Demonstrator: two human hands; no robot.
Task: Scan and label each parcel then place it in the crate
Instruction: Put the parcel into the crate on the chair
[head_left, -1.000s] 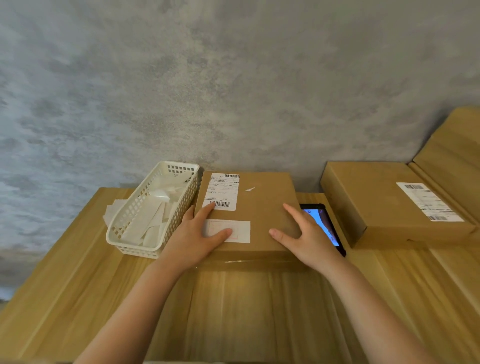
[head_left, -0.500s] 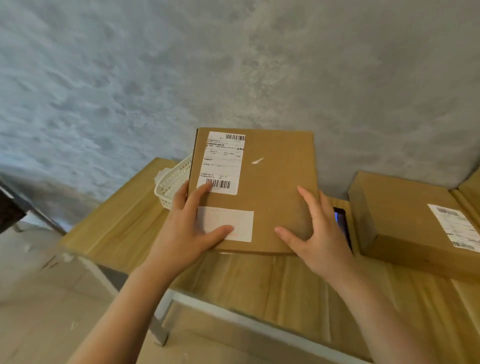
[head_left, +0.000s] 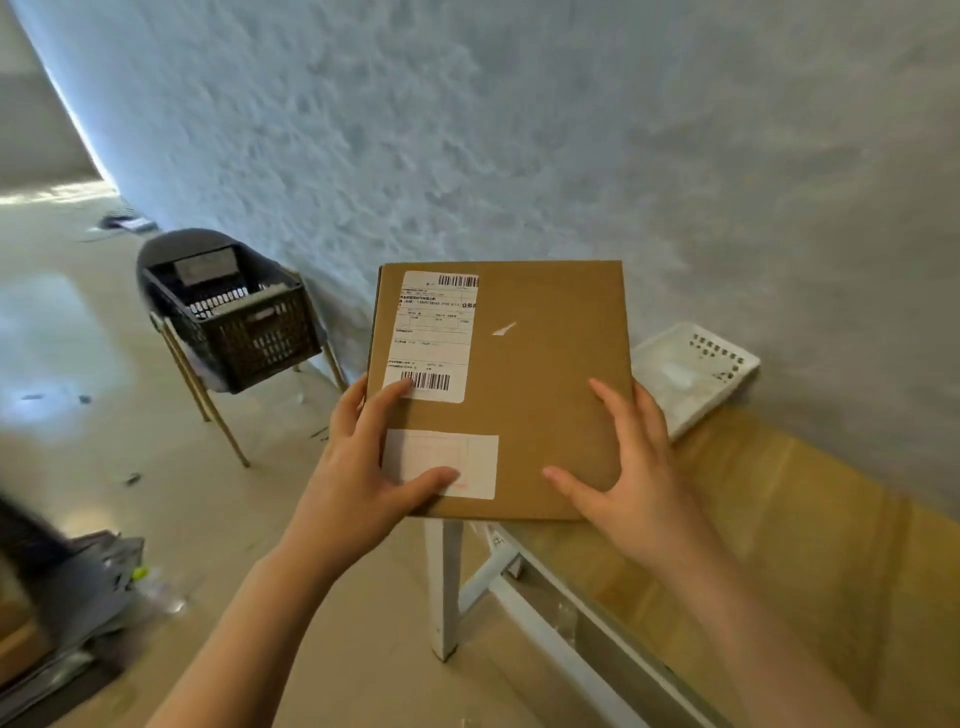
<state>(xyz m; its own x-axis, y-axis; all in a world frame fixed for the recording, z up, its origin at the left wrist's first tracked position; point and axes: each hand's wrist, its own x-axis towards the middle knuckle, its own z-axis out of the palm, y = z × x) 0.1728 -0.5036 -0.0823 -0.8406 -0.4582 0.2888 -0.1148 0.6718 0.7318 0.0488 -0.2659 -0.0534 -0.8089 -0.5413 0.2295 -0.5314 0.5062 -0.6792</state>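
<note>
Both hands, the left hand (head_left: 363, 483) and the right hand (head_left: 631, 467), hold the labelled parcel (head_left: 524, 374) in the air beyond the table's (head_left: 810, 519) left edge, so the placing step remains: carry it over the dark crate (head_left: 234, 317) on the chair (head_left: 171, 249)

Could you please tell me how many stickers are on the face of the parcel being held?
2. The printed shipping label sits at the upper left of the parcel; the plain white label sits below it, partly under the left hand thumb. Other faces are hidden.
</note>
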